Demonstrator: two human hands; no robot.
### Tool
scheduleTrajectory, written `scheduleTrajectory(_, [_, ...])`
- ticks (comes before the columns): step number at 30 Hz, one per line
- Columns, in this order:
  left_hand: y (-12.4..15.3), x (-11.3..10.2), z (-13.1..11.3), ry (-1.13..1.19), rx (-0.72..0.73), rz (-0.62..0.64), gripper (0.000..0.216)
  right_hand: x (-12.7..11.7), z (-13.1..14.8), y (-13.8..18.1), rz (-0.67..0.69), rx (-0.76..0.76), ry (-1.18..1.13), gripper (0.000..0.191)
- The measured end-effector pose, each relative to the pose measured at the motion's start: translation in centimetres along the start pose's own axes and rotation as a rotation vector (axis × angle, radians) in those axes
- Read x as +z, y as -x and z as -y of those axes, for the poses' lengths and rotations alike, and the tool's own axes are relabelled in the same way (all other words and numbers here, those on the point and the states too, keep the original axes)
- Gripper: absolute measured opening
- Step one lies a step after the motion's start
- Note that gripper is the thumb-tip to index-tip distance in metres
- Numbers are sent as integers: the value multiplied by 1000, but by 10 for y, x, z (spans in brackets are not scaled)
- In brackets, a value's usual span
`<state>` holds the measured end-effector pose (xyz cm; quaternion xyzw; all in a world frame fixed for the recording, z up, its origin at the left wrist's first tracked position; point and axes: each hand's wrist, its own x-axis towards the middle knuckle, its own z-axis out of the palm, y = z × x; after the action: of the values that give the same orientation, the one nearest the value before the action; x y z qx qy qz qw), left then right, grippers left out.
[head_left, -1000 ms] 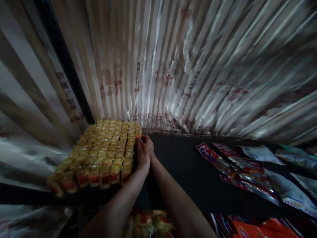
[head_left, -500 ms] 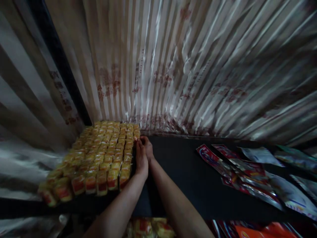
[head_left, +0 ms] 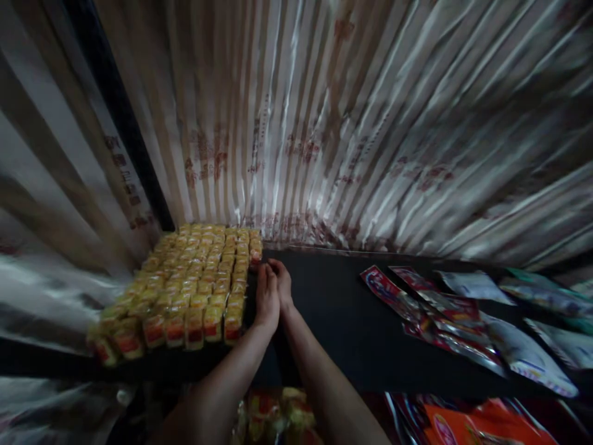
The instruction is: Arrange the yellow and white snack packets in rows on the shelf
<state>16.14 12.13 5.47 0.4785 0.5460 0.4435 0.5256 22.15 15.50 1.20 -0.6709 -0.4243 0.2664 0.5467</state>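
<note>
A block of several small yellow and red packets (head_left: 194, 284) stands in tight rows on the left of a dark shelf (head_left: 343, 321). My left hand (head_left: 266, 296) and my right hand (head_left: 282, 284) are pressed together at the block's right edge, near its back corner. Their fingers are curled and meet at the edge packets; I cannot make out what they pinch. Both forearms reach up from the bottom of the view.
Corrugated metal sheeting (head_left: 324, 123) with faded red print rises behind the shelf. Flat red and silver sachets (head_left: 435, 309) lie spread on the shelf's right part. More yellow packets (head_left: 273, 414) and an orange pack (head_left: 467, 423) sit below the shelf's front edge.
My hands have drawn back a little along the block's right edge, toward me. The view has shifted slightly; the packets and sachets stay where they were.
</note>
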Motion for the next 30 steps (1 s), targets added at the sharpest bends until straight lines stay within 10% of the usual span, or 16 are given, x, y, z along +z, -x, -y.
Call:
scheduleTrajectory(12, [151, -25, 22, -179, 185, 185, 32, -104, 19, 159, -65, 60, 146, 35])
scheduleTrajectory(18, [220, -49, 67, -442, 164, 448, 35, -146, -11, 251, 184, 95, 428, 29])
scheduleTrajectory(25, [267, -66, 109, -713, -122, 625, 45, -148, -38, 307, 570, 234, 981, 30])
scheduleTrajectory(30, [281, -68, 101, -938, -123, 796, 45, -141, -54, 318, 487, 221, 1018, 32])
